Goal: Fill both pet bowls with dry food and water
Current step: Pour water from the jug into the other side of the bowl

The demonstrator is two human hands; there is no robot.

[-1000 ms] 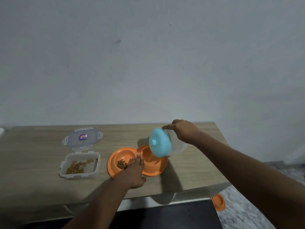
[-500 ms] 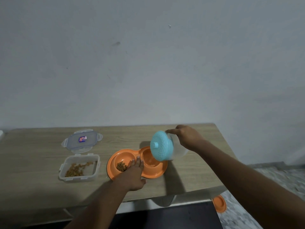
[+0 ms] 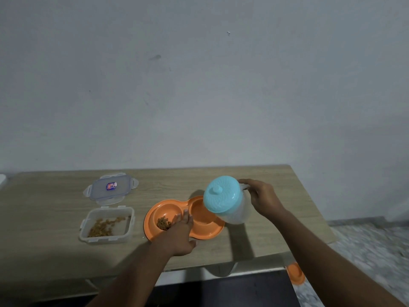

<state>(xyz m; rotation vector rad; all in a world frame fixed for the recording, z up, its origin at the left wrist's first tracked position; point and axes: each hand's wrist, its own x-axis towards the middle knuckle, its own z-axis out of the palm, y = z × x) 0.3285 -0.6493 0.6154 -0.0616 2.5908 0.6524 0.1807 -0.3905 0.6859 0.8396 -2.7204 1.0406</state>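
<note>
An orange double pet bowl point(image 3: 155, 214) lies on the wooden table point(image 3: 55, 213). Its left cup holds a little brown kibble point(image 3: 163, 223). My left hand point(image 3: 180, 234) rests flat on the bowl's near rim between the two cups. My right hand point(image 3: 262, 199) grips a clear jug with a light blue lid point(image 3: 222, 193), tilted over the right cup point(image 3: 200, 214). I cannot tell if water is flowing.
A clear food box point(image 3: 107, 226) with kibble stands left of the bowl, its lid point(image 3: 110, 188) behind it. An orange item point(image 3: 295, 273) lies on the floor beyond the table's right front corner. A grey wall rises behind the table.
The jug has come less tilted, its lid now pointing more upward. My left hand has stayed on the bowl.
</note>
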